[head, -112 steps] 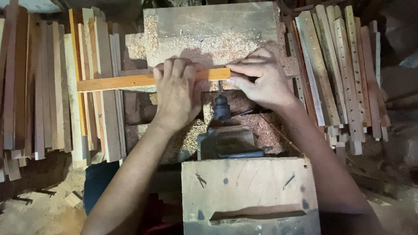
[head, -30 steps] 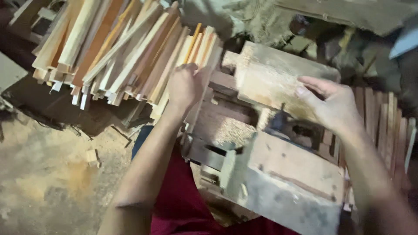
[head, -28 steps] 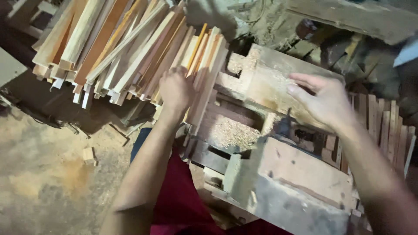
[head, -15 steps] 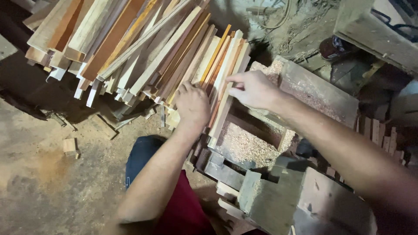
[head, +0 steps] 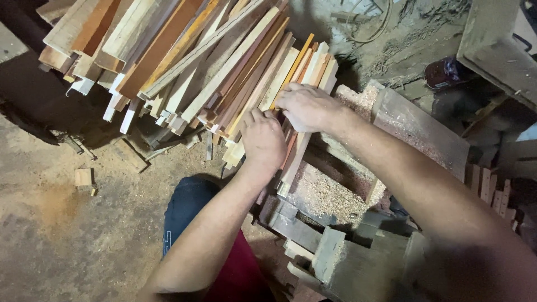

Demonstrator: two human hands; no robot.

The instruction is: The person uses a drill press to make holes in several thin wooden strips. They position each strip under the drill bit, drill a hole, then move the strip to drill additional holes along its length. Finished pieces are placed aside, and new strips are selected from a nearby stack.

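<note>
Wooden slats [head: 224,72] in pale, orange and reddish-brown tones lie stacked in a slanting pile across the upper left, their far ends cut off by the top edge. Both hands rest at the pile's right side. The left hand [head: 263,140] lies palm down on the near ends of several slats, fingers curled over them; whether it grips one slat or only presses on the bundle cannot be told, since the fingertips are tucked out of sight. The right hand [head: 305,106] sits just beyond it, knuckles up, fingers bent down among the pale and orange slat ends; what it pinches is hidden beneath the hand.

Sawdust [head: 327,193] covers a low wooden bench [head: 419,131] just right of the hands, with the right forearm crossing over it. Below, grey wooden blocks [head: 341,263] of some fixture are partly covered by that arm and hard to read. A small wood offcut [head: 84,177] lies alone on the dusty floor [head: 67,240] at left. The person's knee in dark cloth and a red garment fill the bottom centre.
</note>
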